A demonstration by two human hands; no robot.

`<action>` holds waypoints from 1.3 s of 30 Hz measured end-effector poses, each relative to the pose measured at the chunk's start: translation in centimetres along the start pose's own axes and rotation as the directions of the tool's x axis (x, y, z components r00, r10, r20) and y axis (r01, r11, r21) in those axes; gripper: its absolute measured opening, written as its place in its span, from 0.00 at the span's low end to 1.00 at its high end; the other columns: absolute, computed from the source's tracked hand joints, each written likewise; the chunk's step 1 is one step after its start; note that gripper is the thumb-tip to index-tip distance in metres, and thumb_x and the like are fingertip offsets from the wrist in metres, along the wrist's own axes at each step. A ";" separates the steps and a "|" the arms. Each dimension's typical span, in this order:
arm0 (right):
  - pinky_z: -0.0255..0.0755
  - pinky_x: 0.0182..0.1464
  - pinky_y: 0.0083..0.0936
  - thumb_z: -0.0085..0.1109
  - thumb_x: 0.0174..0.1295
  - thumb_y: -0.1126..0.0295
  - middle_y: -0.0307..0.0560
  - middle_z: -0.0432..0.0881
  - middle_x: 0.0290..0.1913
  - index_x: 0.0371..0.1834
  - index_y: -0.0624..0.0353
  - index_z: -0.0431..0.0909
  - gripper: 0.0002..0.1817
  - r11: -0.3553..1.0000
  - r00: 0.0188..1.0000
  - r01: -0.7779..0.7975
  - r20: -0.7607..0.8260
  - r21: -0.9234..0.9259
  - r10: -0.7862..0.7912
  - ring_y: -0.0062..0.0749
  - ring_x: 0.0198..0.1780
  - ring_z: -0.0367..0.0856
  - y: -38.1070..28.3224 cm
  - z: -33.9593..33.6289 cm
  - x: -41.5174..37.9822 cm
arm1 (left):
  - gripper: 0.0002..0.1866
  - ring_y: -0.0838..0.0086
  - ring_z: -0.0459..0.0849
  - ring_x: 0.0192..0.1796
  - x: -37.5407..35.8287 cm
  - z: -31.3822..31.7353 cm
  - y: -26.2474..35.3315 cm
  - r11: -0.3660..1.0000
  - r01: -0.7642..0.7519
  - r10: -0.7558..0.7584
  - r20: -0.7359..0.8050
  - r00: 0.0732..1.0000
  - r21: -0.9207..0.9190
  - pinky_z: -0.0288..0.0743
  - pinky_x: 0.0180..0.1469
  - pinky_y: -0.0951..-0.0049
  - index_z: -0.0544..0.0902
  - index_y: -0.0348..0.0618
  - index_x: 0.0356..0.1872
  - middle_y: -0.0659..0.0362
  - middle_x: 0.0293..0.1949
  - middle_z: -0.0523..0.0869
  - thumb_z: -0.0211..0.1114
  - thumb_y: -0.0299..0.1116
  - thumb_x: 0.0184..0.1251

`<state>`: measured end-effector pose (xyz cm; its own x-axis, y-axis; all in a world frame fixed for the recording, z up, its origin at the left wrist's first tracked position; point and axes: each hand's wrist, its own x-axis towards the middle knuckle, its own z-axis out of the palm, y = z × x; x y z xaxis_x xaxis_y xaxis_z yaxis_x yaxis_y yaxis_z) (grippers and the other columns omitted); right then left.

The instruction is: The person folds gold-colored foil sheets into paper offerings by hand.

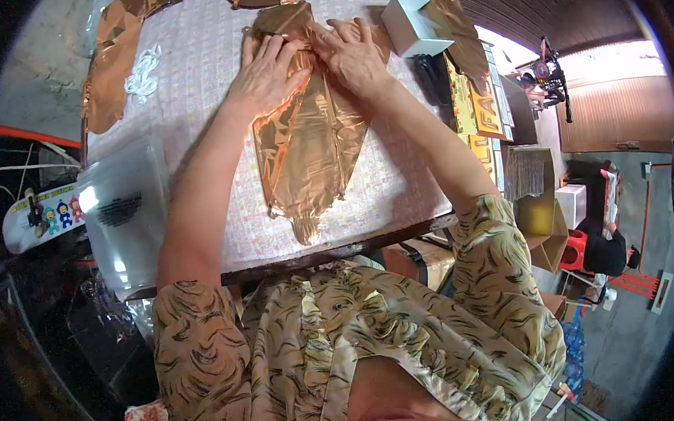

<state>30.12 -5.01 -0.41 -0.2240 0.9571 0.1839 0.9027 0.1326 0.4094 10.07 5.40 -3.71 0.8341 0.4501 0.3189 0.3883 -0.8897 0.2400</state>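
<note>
A flat, shiny copper-coloured foil balloon (315, 162) lies lengthwise on the table before me, creased along its middle and narrowing to a small tail at the near end. My left hand (261, 77) rests on its upper left part with the fingers apart and the thumb reaching toward the middle. Across from it, my right hand (352, 61) presses on the upper right part, fingers spread. Between the two hands the foil is gathered into a ridge. Some fingertips are partly hidden by the foil.
More copper foil pieces (113, 85) hang over the table's edges. White string (143, 74) lies at the left, above clear plastic bags (127, 210). A white open box (416, 27) and a black object (431, 80) stand at the right. Beyond are cardboard boxes (548, 230) and a person (610, 249).
</note>
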 end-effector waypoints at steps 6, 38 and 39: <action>0.51 0.77 0.69 0.59 0.62 0.64 0.40 0.64 0.83 0.59 0.52 0.88 0.22 1.000 1.000 0.013 0.005 -0.015 -0.013 0.46 0.81 0.61 0.2 -0.2 0.0 | 0.40 0.48 0.43 0.88 -0.3 0.4 0.5 0.999 -0.035 0.042 -0.227 0.973 0.035 0.44 0.82 0.27 0.58 0.70 0.84 0.49 0.87 0.46 0.65 0.54 0.75; 0.49 0.75 0.72 0.50 0.70 0.68 0.39 0.61 0.85 0.69 0.14 0.81 0.30 0.908 0.960 -0.253 -0.027 0.334 0.277 0.55 0.80 0.63 2.9 5.7 2.2 | 0.25 0.63 0.64 0.82 0.0 -0.2 0.1 0.997 -0.072 0.072 0.054 0.996 -0.007 0.43 0.84 0.35 0.72 0.55 0.76 0.59 0.76 0.72 0.53 0.47 0.84; 0.49 0.75 0.72 0.50 0.70 0.68 0.39 0.61 0.85 0.69 0.14 0.81 0.30 0.907 0.961 -0.253 -0.022 0.337 0.276 0.55 0.80 0.63 3.0 5.7 2.7 | 0.25 0.62 0.63 0.82 0.0 -0.2 0.1 0.998 -0.067 0.067 0.058 0.996 -0.003 0.43 0.84 0.36 0.72 0.55 0.76 0.59 0.76 0.72 0.53 0.47 0.84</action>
<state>34.34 -0.58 -3.75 0.0258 0.9506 0.3093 0.9991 -0.0347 0.0234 10.01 5.31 -3.57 0.8797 0.3838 0.2807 0.3299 -0.9178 0.2211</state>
